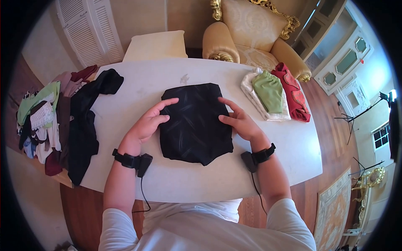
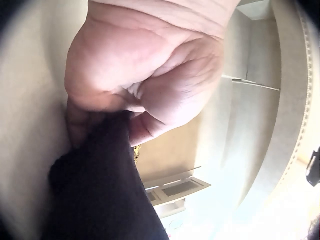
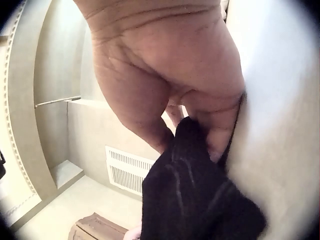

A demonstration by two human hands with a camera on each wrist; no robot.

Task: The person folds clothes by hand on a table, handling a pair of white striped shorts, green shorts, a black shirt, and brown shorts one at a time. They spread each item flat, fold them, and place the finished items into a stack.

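Note:
A folded black cloth with faint grey streaks (image 1: 194, 125) lies on the white table in the head view. The left hand (image 1: 147, 123) is at its left edge, thumb and forefinger on top; in the left wrist view this hand (image 2: 145, 75) has the dark fabric (image 2: 105, 185) between thumb and fingers. At the right edge, the right hand (image 1: 243, 121) lies the same way, and in the right wrist view the hand (image 3: 170, 80) grips the fabric (image 3: 190, 190) between thumb and fingers. Some fingers are hidden under or behind the cloth.
On the table's left (image 1: 121, 167) lie a long black garment (image 1: 83, 129) and a heap of mixed clothes (image 1: 42, 117). Folded white, green (image 1: 268, 90) and red (image 1: 295, 96) items sit at the right. Behind stand a gilded armchair (image 1: 251, 25) and a pale seat (image 1: 155, 45).

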